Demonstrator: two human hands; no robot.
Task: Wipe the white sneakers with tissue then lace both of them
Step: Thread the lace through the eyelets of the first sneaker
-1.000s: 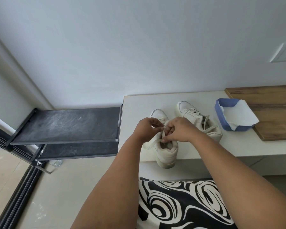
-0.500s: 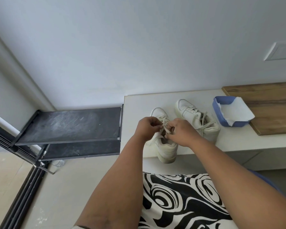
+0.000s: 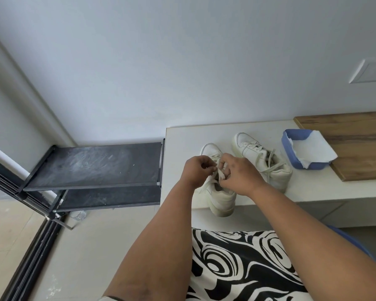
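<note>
Pinching laces (image 3: 221, 173) on near sneaker (image 3: 220, 197), hands closer together

One head view looks steeply down and forward from close above, over both forearms to the bench (image 3: 182, 135) and far wall (image 3: 182, 61)

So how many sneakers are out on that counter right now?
2. One sneaker lies at the counter's front edge, heel overhanging, with the left hand and right hand working its lace. The other sneaker sits behind it, beside the blue tray.
</note>
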